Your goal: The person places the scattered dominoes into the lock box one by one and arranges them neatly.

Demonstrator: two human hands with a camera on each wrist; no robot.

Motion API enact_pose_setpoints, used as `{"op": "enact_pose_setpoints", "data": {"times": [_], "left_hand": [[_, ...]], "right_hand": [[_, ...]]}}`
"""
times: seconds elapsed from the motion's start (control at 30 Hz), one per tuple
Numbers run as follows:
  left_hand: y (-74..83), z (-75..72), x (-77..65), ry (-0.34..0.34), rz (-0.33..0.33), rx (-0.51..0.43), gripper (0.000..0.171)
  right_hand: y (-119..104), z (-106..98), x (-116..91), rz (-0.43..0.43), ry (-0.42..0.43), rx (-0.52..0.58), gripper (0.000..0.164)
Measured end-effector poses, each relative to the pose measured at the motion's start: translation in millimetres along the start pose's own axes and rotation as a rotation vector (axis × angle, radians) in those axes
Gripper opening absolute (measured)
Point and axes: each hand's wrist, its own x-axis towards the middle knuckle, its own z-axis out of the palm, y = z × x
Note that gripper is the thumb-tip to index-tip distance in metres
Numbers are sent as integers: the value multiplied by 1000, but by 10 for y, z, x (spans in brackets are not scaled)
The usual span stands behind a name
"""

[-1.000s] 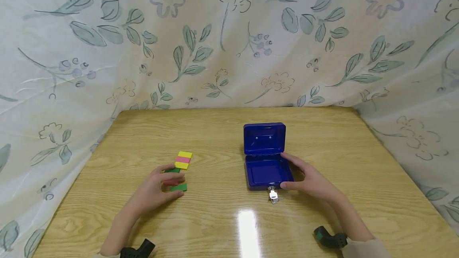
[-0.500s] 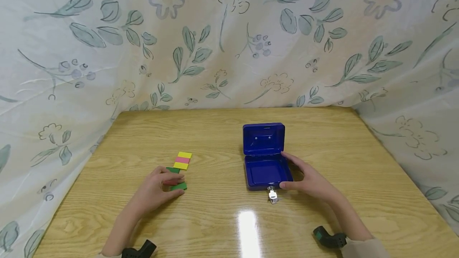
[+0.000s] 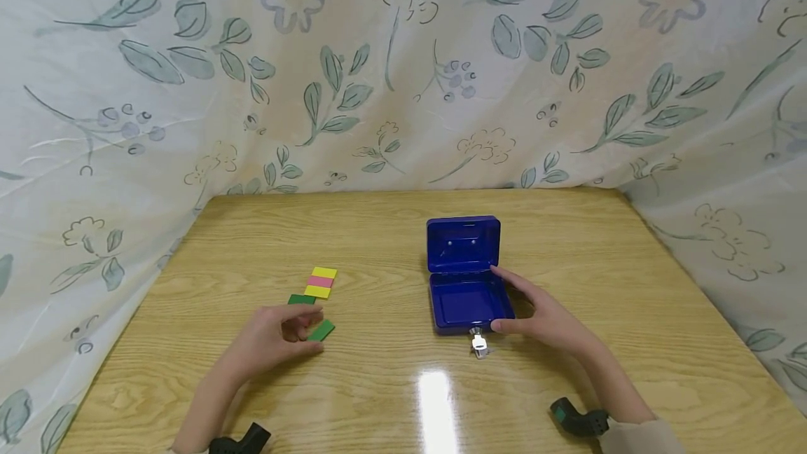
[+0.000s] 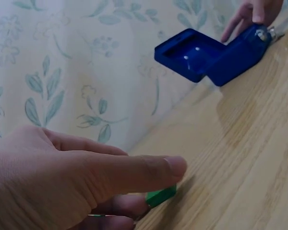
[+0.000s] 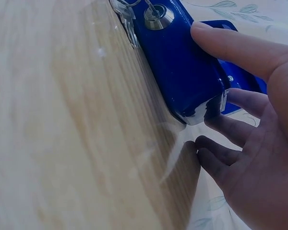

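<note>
A blue cash box (image 3: 471, 301) stands on the table with its lid (image 3: 463, 225) raised and its tray bare. Keys (image 3: 480, 345) hang from the lock (image 5: 158, 19) at its front. My right hand (image 3: 555, 317) spans the right side of the box, thumb at the front corner and forefinger near the hinge. On the left, my left hand (image 3: 265, 336) is low over the table, thumb and forefinger apart. A light green block (image 3: 322, 331) lies slanted between them; a curled finger meets its near end in the left wrist view. What lies under the palm is hidden.
A dark green block (image 3: 302, 299) lies just beyond the left hand. Behind it sit two yellow blocks (image 3: 325, 272) with a pink block (image 3: 321, 281) between them. A patterned cloth (image 3: 403, 125) borders the wooden table (image 3: 391, 230) at the back and sides.
The light green block has turned and shifted slightly right. My left fingers have drawn back, showing more of the dark green block; the reddish piece below them is now hidden. The right hand stays put.
</note>
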Motion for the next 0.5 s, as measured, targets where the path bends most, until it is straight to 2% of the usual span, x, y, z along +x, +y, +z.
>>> {"op": "enact_pose_setpoints", "data": {"times": [0.33, 0.5], "left_hand": [[16, -19, 7, -52, -32, -1, 64], [-13, -8, 10, -58, -25, -2, 63]], "right_hand": [[18, 0, 1, 13, 8, -16, 94], [21, 4, 2, 16, 11, -15, 97]]}}
